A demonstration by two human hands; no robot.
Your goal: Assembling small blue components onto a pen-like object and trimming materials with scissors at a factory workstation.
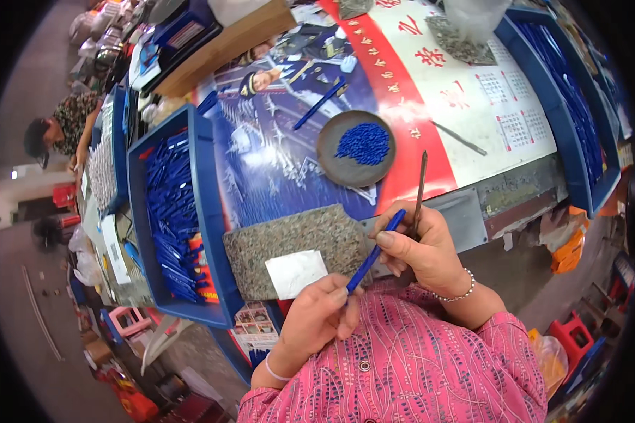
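Note:
A slim blue pen-like stick (372, 256) slants between my two hands in front of my chest. My left hand (316, 310) pinches its lower end with thumb and fingers. Near its upper end, my right hand (422, 248) grips it between thumb and forefinger. A thin dark metal tool (421, 185) also stands up out of my right hand, its tip above the table. Just beyond lies a speckled stone slab (250, 247) with a white paper piece (296, 273) on it. A round dark dish (331, 167) holds a heap of small blue pieces (363, 143).
A blue bin (203, 190) full of blue sticks stands at left; another blue bin (554, 92) is at far right. A loose blue stick (320, 103) and a thin metal tool (460, 137) lie on the poster-covered table. Another person (63, 134) sits at far left.

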